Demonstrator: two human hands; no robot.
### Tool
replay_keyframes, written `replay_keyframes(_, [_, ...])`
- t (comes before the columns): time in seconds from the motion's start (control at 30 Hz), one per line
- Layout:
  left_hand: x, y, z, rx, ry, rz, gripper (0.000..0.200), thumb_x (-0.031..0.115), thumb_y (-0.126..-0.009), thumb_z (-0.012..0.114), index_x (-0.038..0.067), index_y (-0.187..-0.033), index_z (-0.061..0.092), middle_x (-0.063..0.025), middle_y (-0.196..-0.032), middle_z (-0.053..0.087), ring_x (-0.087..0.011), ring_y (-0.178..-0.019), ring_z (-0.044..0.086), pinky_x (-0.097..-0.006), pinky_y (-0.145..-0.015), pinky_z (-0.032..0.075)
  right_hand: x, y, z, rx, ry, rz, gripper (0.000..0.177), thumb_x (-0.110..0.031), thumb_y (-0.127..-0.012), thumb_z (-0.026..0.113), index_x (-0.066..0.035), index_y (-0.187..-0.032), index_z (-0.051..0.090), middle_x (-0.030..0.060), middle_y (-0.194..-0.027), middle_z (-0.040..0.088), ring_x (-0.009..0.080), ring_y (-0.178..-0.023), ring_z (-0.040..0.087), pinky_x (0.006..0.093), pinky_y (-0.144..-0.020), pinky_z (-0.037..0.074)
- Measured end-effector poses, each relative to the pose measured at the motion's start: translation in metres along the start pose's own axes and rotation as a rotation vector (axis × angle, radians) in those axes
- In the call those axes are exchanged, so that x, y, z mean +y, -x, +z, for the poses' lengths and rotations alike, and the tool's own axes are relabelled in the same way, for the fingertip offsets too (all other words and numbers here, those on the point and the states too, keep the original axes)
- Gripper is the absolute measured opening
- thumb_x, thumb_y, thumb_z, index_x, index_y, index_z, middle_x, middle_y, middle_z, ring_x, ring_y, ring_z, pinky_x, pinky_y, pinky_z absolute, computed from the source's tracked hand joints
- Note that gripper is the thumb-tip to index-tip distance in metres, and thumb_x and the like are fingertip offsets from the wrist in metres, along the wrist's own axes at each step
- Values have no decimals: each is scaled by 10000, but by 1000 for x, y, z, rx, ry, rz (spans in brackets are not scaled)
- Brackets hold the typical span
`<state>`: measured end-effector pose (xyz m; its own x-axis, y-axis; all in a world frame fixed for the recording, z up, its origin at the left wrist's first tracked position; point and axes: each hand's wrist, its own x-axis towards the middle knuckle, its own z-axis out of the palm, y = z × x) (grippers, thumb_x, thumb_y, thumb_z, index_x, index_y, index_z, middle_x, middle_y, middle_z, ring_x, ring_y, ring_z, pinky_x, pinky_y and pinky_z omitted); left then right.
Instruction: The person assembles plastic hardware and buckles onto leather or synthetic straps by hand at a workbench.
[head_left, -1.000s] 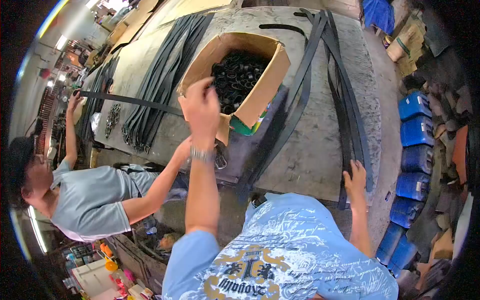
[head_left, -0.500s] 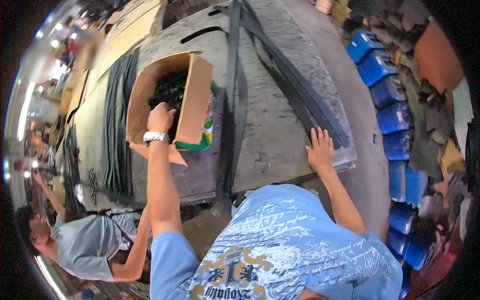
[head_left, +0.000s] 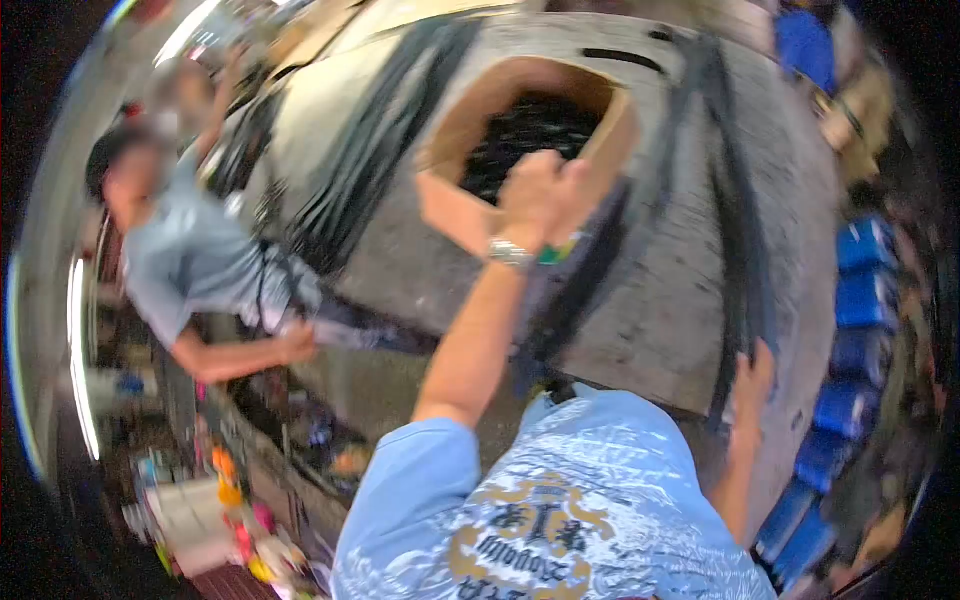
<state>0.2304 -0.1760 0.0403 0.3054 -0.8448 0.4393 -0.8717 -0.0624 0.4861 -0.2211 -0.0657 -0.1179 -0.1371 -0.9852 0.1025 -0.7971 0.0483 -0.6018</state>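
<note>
My left hand [head_left: 540, 195], with a watch on the wrist, is over the near side of an open cardboard box [head_left: 610, 130]. Its fingers are curled and blurred, and what they hold is hidden. Black pieces [head_left: 530, 130] lie inside the box. On the right, my right hand [head_left: 755, 380] rests by the table's near edge, touching or beside long black straps [head_left: 738, 250]; its fingers look extended, though smeared. The box stands on the grey table [head_left: 660, 320].
More dark straps [head_left: 385, 140] lie left of the box. A co-worker [head_left: 200, 250] in a grey shirt stands at the left, one arm raised. Blue bins [head_left: 865, 290] line the floor at the right.
The view has swung, so box, table and straps appear further right. My left hand remains at the box; my right hand is still near the table edge. More of the co-worker shows.
</note>
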Motion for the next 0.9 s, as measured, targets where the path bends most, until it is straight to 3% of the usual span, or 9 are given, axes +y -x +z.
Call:
replay_keyframes(0.07, [14,4,-13,64,80,4,405,419,-850,646,23,-771,611,-176,-815,625,-369,-774,624,-458,-671,492,43,-19,-5,60,318,-33,525,-226,-880,648,-24,-1339,492,197,-1381,478,371,-1280,432,462,-1042,374])
replay_keyframes(0.17, [16,4,-9,129,147,16,400,377,-841,679,16,-713,562,-182,-745,574,-362,-706,585,-457,-631,469,47,-37,-16,-38,451,154,528,-235,-867,667,-43,-1329,497,183,-1346,500,370,-1260,443,474,-1019,388])
replay_keyframes(0.3, [10,4,-3,207,186,44,402,373,-845,681,11,-732,547,-177,-730,561,-367,-692,572,-457,-626,461,71,-53,-7,-129,517,84,492,-226,-846,687,-50,-1275,522,186,-1245,542,383,-1179,490,471,-963,423])
replay_keyframes(0.47, [18,6,-12,280,298,-69,359,340,-843,696,16,-819,545,-181,-764,587,-373,-728,589,-443,-662,479,131,-78,6,-147,270,62,419,-147,-839,651,13,-1214,554,197,-1085,619,320,-1020,602,410,-892,456])
replay_keyframes(0.57, [20,3,-11,344,337,-15,283,283,-867,675,13,-881,593,-176,-852,620,-351,-794,603,-428,-719,493,95,-81,-5,-223,127,213,355,-120,-845,632,23,-1161,555,162,-1007,629,268,-948,610,366,-834,466])
replay_keyframes(0.6, [18,3,-10,317,323,9,268,272,-874,666,13,-890,600,-170,-864,621,-347,-811,600,-426,-728,493,166,-96,21,-218,-198,81,306,-162,-892,618,-13,-1142,525,83,-867,596,213,-800,602,354,-707,499])
replay_keyframes(0.7, [14,3,-9,272,274,94,221,236,-897,638,16,-899,620,-141,-899,625,-339,-876,587,-420,-759,484,-6,-73,-49,-324,-639,347,218,-212,-946,567,-50,-1090,538,43,-811,587,138,-668,581,275,-553,473])
replay_keyframes(0.8, [14,0,-5,326,262,160,231,249,-899,643,19,-910,630,-142,-901,623,-337,-867,585,-417,-768,478,-61,-56,-53,-286,-781,348,186,-253,-980,523,-79,-1040,540,17,-761,570,85,-591,548,230,-459,419])
replay_keyframes(0.9, [23,3,-21,342,377,159,227,242,-895,659,18,-911,628,-134,-899,621,-309,-871,594,-396,-774,478,-51,-38,-10,-367,-932,390,299,-254,-947,560,-47,-1159,521,42,-778,577,126,-636,551,250,-576,460])
